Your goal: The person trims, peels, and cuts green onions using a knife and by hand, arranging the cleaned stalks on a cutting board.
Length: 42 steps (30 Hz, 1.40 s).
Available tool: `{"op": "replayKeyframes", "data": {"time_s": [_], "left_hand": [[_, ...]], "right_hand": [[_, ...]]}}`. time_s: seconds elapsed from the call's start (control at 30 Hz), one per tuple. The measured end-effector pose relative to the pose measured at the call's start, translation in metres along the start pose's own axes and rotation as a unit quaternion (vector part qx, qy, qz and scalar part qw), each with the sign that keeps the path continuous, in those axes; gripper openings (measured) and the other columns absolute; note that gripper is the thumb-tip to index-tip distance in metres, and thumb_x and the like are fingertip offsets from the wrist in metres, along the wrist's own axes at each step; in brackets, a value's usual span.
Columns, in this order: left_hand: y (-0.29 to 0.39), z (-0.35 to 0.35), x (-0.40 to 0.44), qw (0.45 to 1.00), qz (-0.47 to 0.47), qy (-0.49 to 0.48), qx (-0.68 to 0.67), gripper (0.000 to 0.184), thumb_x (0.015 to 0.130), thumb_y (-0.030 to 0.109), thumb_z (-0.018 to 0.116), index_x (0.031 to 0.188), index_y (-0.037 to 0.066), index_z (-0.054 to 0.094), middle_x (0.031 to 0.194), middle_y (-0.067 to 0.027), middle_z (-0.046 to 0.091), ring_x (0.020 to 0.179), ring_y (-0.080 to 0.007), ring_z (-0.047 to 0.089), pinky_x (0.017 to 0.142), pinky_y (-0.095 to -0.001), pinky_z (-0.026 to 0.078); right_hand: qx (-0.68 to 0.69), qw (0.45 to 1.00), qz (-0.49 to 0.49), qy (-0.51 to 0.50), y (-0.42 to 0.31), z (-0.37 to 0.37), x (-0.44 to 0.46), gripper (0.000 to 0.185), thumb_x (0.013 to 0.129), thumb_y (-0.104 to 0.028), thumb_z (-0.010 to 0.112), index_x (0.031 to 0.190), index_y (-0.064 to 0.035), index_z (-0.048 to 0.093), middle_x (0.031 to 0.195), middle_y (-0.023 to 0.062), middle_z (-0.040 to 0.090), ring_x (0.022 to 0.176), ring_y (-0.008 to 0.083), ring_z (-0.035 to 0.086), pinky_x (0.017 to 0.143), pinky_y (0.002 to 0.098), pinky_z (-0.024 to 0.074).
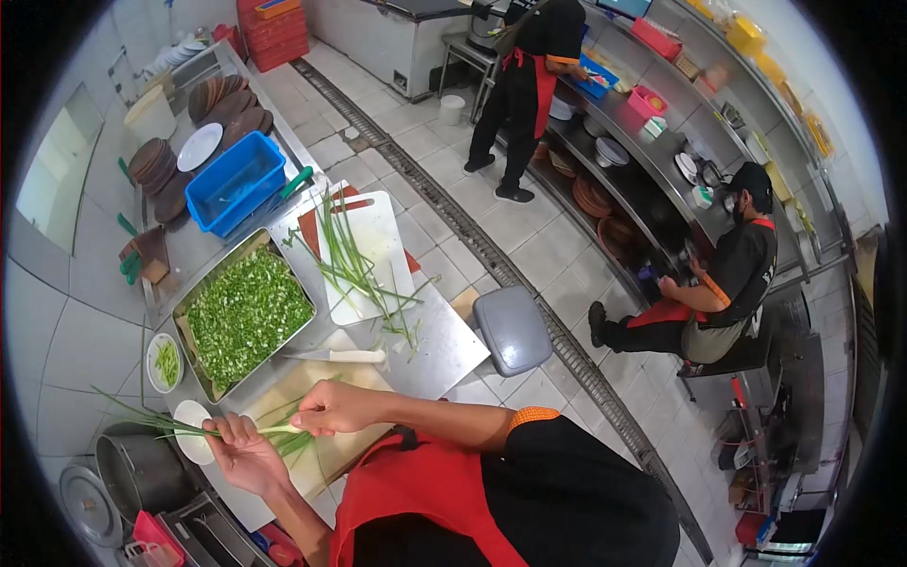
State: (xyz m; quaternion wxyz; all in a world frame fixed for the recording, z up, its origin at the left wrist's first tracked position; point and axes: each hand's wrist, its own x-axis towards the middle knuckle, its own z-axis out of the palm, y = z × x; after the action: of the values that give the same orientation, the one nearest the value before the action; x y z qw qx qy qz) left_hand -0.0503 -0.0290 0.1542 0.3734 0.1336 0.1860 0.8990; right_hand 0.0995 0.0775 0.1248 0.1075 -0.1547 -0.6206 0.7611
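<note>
Both of my hands hold a small bunch of green onions point(175, 424) over a wooden cutting board point(326, 465). My left hand point(248, 454) has its fingers curled round the green stalks. At the pale end, my right hand point(326, 408) pinches the bunch. More green leaves lie on the board under my hands. A knife point(354, 356) with a cream handle rests just beyond the board. Past it is a metal tray point(304, 328) full of chopped green onion point(248, 317). Whole green onions point(345, 250) lie across a white cutting board point(385, 227).
A blue tub point(236, 184), stacked brown plates point(151, 163) and a white bowl point(164, 363) stand along the left. A large pot point(146, 472) is at lower left. A grey lidded bin point(513, 331) stands beside the table. Two people point(529, 85) point(737, 274) are by the far shelves.
</note>
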Motion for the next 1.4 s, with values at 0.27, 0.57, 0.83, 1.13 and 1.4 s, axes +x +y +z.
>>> {"op": "replayKeyframes", "data": {"time_s": [0.27,0.57,0.83,1.13,1.4], "left_hand": [[0.056,-0.064,0.047,0.987,0.131,0.037,0.081,0.01,0.099,0.01,0.04,0.103,0.002,0.045,0.072,0.0001,0.034,0.064,-0.0115,0.031,0.059,-0.0268,0.029],[0.032,0.012,0.047,0.989,0.054,-0.008,-0.136,0.016,0.099,0.01,0.039,0.106,0.0,0.05,0.076,-0.0037,0.039,0.071,-0.0156,0.035,0.064,-0.0291,0.032],[0.013,0.035,0.035,0.993,0.034,-0.026,-0.106,0.02,0.101,0.018,0.038,0.109,0.006,0.051,0.077,-0.0022,0.042,0.071,-0.0158,0.037,0.066,-0.0287,0.035],[-0.024,0.055,0.01,0.98,0.144,-0.09,0.107,0.02,0.101,0.028,0.039,0.105,0.011,0.047,0.076,0.0007,0.037,0.068,-0.0136,0.036,0.064,-0.0281,0.032],[-0.047,0.022,-0.003,0.976,0.188,-0.064,0.088,0.028,0.101,0.038,0.036,0.09,0.013,0.042,0.074,-0.0008,0.034,0.068,-0.0153,0.033,0.066,-0.0313,0.029]], "right_hand": [[0.041,0.992,0.044,0.108,0.016,-0.045,-0.036,0.027,0.093,-0.023,0.059,0.106,-0.0006,0.068,0.078,0.0027,0.066,0.063,0.0091,0.059,0.06,0.0249,0.0507],[-0.443,0.863,0.111,0.217,0.086,-0.11,-0.059,0.025,0.076,-0.012,0.07,0.097,0.0021,0.067,0.08,0.0198,0.063,0.075,0.0331,0.06,0.071,0.0389,0.0478],[-0.336,0.919,0.009,0.207,0.02,-0.071,-0.03,0.027,0.094,-0.019,0.055,0.109,0.002,0.063,0.103,0.0153,0.064,0.088,0.0227,0.062,0.073,0.0315,0.0511],[-0.212,0.956,-0.136,0.153,-0.052,0.007,0.013,0.02,0.088,-0.02,0.066,0.087,-0.0001,0.069,0.078,0.0121,0.063,0.066,0.02,0.059,0.059,0.0298,0.046],[-0.005,0.947,-0.176,0.267,-0.009,0.014,0.035,0.024,0.082,-0.009,0.073,0.103,0.0018,0.067,0.101,0.0091,0.063,0.079,0.0108,0.061,0.069,0.0244,0.0503]]}}
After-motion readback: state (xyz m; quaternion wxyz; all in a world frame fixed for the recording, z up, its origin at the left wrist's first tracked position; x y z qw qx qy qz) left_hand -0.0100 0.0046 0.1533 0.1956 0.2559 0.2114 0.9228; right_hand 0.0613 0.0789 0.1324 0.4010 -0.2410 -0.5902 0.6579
